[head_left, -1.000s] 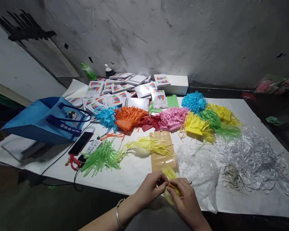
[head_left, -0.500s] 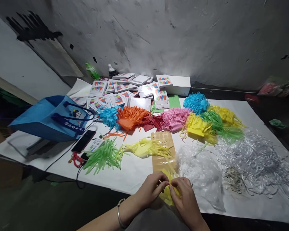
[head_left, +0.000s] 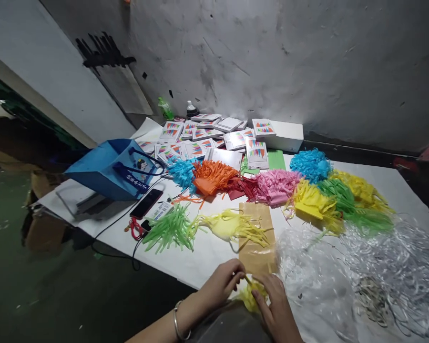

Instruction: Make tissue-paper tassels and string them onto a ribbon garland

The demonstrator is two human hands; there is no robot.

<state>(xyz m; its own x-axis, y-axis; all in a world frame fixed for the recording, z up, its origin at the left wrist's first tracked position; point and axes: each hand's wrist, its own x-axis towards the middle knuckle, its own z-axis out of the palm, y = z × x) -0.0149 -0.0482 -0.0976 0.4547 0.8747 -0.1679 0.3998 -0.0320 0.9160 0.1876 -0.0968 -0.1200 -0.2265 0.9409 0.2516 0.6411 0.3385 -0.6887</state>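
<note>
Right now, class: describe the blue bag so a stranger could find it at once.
Start at the white-covered table and go to its far left edge. There a blue bag lies tipped on its side, beside a black phone. Unlike the blue fringe bunches, it has dark handles and a small cartoon figure.

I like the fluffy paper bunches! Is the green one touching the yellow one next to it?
Touching. In the head view the green bunch and the yellow bunch meet where their narrow ends come together, with no white table paper showing between them.

Bare sheet (head_left: 207,259) left of tan strip (head_left: 255,238)
</note>
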